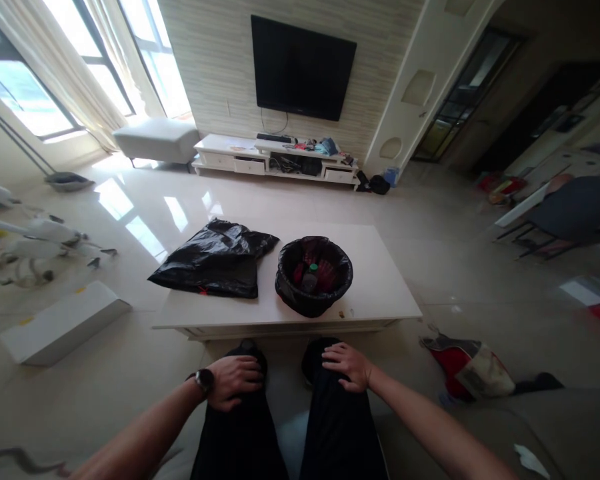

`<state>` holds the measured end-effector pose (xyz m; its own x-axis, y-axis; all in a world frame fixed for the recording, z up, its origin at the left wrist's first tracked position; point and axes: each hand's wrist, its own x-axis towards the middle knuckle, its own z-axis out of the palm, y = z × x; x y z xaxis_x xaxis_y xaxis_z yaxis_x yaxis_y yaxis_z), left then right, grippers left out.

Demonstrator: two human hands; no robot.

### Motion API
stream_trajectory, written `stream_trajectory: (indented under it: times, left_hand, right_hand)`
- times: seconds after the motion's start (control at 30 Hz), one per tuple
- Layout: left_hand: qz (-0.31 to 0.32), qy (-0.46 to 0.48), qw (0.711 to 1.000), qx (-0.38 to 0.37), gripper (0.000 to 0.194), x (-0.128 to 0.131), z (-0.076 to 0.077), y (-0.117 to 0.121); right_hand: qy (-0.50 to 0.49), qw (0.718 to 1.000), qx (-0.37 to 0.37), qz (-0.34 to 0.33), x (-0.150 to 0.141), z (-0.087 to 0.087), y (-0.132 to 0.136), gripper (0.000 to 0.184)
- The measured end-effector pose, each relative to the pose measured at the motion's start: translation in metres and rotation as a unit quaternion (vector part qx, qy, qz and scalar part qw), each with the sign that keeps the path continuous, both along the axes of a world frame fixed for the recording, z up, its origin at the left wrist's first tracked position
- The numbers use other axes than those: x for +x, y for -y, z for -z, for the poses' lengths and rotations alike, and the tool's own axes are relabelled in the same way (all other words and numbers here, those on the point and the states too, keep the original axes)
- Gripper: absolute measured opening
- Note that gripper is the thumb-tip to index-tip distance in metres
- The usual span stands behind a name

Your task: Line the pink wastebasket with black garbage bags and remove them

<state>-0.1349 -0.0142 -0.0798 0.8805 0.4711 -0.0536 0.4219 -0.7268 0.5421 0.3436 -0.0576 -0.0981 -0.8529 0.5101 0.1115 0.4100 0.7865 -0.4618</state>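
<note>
My left hand [234, 382], with a dark watch [205, 380] on the wrist, rests on my left knee with its fingers laid out flat. On the other knee lies my right hand [349, 366], fingers spread and holding nothing. Beyond my knees stands a white coffee table [380, 287]. A black plastic bag [217, 260] lies flattened on its left part, with a small red bit at the near edge. Right of it is a trash bin lined with a black bag [307, 306]. Inside the bin a bottle with a green cap [313, 268] shows among reddish things.
A white box [65, 323] lies on the floor at left, near white-legged equipment [45, 233]. A red and beige bag [473, 367] sits on the floor at right. Farther back are a TV stand [220, 160], a television [303, 67], a grey bench [155, 140] and a chair [570, 207].
</note>
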Motion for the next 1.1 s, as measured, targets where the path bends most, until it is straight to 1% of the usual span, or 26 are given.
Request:
stream_trajectory:
  times: [0.07, 0.1, 0.17, 0.23, 0.3, 0.43, 0.47, 0.53, 0.63, 0.73, 0.87, 1.1]
  left_hand:
    - [0.056, 0.022, 0.995, -0.076, 0.058, -0.01, -0.005, -0.001]
    - [0.069, 0.029, 0.992, -0.103, 0.06, -0.013, -0.009, -0.001]
    - [0.077, 0.039, 0.989, -0.117, 0.064, -0.017, -0.017, 0.0]
    - [0.105, 0.041, 0.989, -0.098, 0.07, -0.018, -0.021, 0.001]
    - [0.127, 0.039, 0.988, -0.08, 0.073, -0.018, -0.019, 0.001]
    - [0.108, 0.072, 0.99, -0.051, 0.066, -0.018, -0.007, -0.001]
    - [0.113, 0.081, 0.99, -0.034, 0.064, -0.017, -0.005, -0.002]
    - [0.146, 0.086, 0.985, 0.013, 0.063, -0.016, -0.003, -0.004]
    - [0.195, 0.082, 0.974, 0.076, 0.065, -0.014, -0.005, -0.008]
    - [0.199, 0.09, 0.97, 0.11, 0.064, -0.014, -0.01, -0.009]
    - [0.193, 0.086, 0.97, 0.118, 0.062, -0.014, -0.014, -0.007]
    - [0.186, 0.073, 0.975, 0.095, 0.062, -0.012, -0.019, -0.004]
  right_hand:
    - [0.01, 1.0, -0.006, 0.004, 0.011, 0.004, 0.005, 0.07]
    - [0.018, 1.0, -0.01, 0.008, 0.016, 0.006, 0.006, 0.071]
    - [0.034, 0.999, -0.018, 0.016, 0.026, 0.008, 0.008, 0.072]
    - [0.044, 0.999, -0.021, 0.02, 0.033, 0.01, 0.009, 0.073]
    - [0.05, 0.998, -0.021, 0.021, 0.037, 0.012, 0.008, 0.073]
    - [0.04, 0.999, -0.003, 0.016, 0.041, 0.019, 0.008, 0.072]
    - [0.03, 0.999, 0.007, 0.014, 0.043, 0.021, 0.008, 0.072]
    - [0.008, 1.0, 0.028, 0.011, 0.045, 0.025, 0.009, 0.072]
    - [-0.008, 0.999, 0.048, 0.011, 0.049, 0.029, 0.012, 0.071]
    - [-0.009, 0.998, 0.056, 0.018, 0.051, 0.03, 0.015, 0.07]
    - [-0.011, 0.998, 0.061, 0.02, 0.051, 0.027, 0.015, 0.07]
    - [-0.005, 0.998, 0.053, 0.019, 0.048, 0.025, 0.014, 0.07]
